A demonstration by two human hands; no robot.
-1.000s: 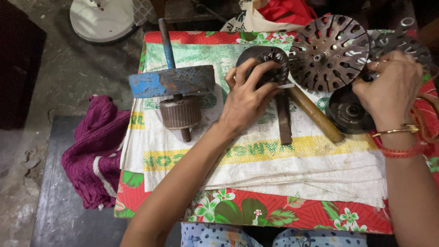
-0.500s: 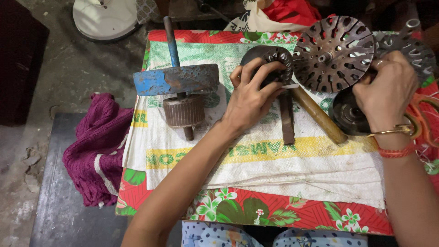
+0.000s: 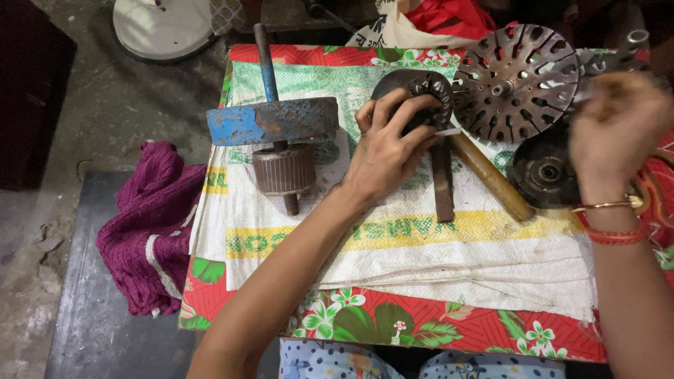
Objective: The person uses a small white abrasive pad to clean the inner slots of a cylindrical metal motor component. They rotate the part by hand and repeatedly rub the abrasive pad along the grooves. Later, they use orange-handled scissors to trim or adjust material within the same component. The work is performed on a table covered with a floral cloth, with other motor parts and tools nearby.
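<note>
Clamped on the dark round motor part [image 3: 414, 95] is my left hand [image 3: 385, 156]: fingers curl over its top edge and thumb presses from the left side, so the grip is closed on it. This part has ring of copper-colour windings inside and it lies on the white woven sack [image 3: 393, 245], near the top-middle of the table, just left of the perforated metal disc [image 3: 516, 81].

My right hand [image 3: 612, 133] is blurred. It is raised above the dark round housing [image 3: 544, 168] at the right side, fingers bent together, but I cannot tell if it holds smth or is only closed loose. On the wrist are a thin gold bangle and red thread bands.

Just under my left hand lies a hammer [image 3: 463, 175]: flat dark metal head pointing down and wooden handle going diagonal to the right-bottom, touching the sack. A small white strip shows betw. my fingers and the hammer.

More to the left stands a rotor [image 3: 284, 168] w/ ribbed brown core on a shaft, and across it a blue rusty metal bar [image 3: 270, 121], w/ a blue rod going up from it.

Under the sack is a red floral cloth [image 3: 435, 326] covering the table. A purple knitted cloth [image 3: 151, 224] hangs at the left edge, over dark floor mat. At top-left, on the concrete floor, is a white round object [image 3: 163, 27].
</note>
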